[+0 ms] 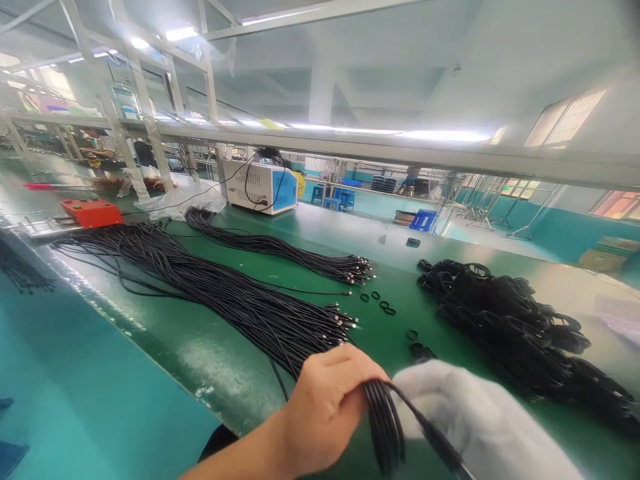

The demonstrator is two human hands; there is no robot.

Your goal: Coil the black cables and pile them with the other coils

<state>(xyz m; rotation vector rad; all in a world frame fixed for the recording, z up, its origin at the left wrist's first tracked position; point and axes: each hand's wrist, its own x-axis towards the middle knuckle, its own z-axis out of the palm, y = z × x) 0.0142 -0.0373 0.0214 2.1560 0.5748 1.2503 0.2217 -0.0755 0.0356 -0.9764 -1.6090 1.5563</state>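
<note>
Coil (385, 430), black, gripped in the nearer left hand (327, 403), loops' long axis running downward, free end (440, 440) slanting rightward before the gloved right hand (457, 403), whose hold cannot be told.

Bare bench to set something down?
Green bench: front strip between larger cable bundle and near edge; far stretch between white-and-blue machine and smaller bundle's connectors. Crowded: right side, coiled cables; middle, small rings; nearest, left hand holding cable coil.
</note>
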